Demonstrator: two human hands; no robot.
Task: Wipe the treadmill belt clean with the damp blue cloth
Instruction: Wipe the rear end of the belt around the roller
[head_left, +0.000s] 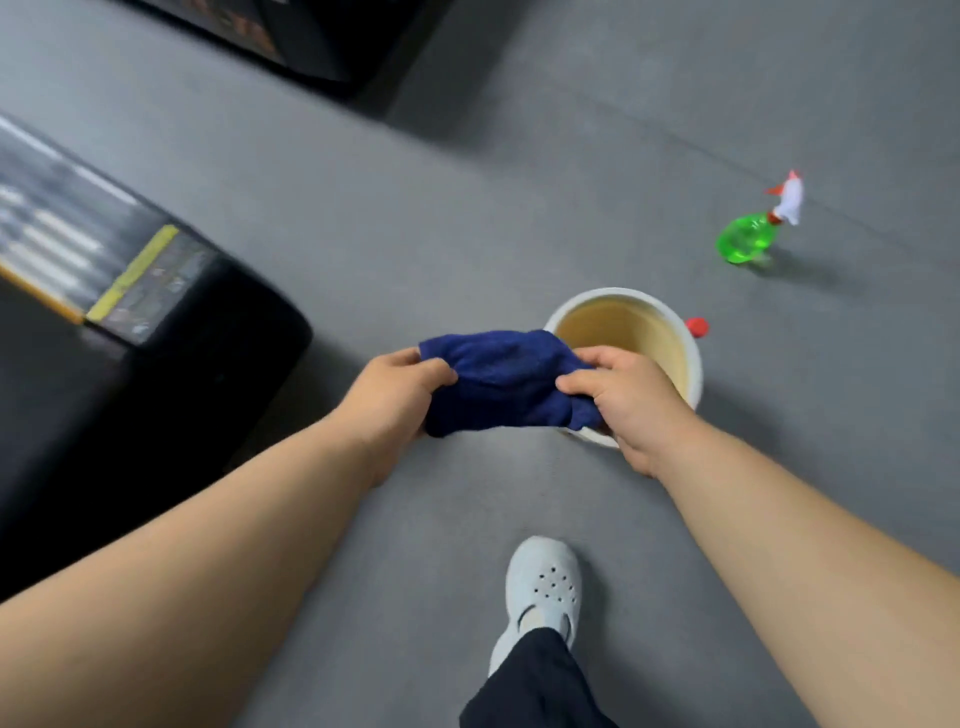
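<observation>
Both hands out front at about the same height, forearms converging from the bottom corners of the frame. Left hand (400, 395): fingers curled over the left end of the blue cloth (506, 382), thumb on top, knuckles facing away. Right hand (628, 405): thumb and forefinger pinching the right end, remaining fingers curled under it, wrist bent slightly inward. The cloth is bunched into a thick wad spanning the gap between the two sets of fingers, held in the air, not touching the floor (467, 208). Right-hand fingers sit over the near rim of a white bucket (623, 296) with a tan inside; the cloth's right end overlaps the bucket opening. Small red cap (697, 327) just beyond the bucket, past the right fingers. Green spray bottle (748, 236) with a white and red trigger head stands further out to the right, well apart from both hands. Treadmill (156, 332) is left of the left fingers, well apart, blurred; cloth not on it. Light perforated shoe (543, 582) and dark trouser leg below the hands.
</observation>
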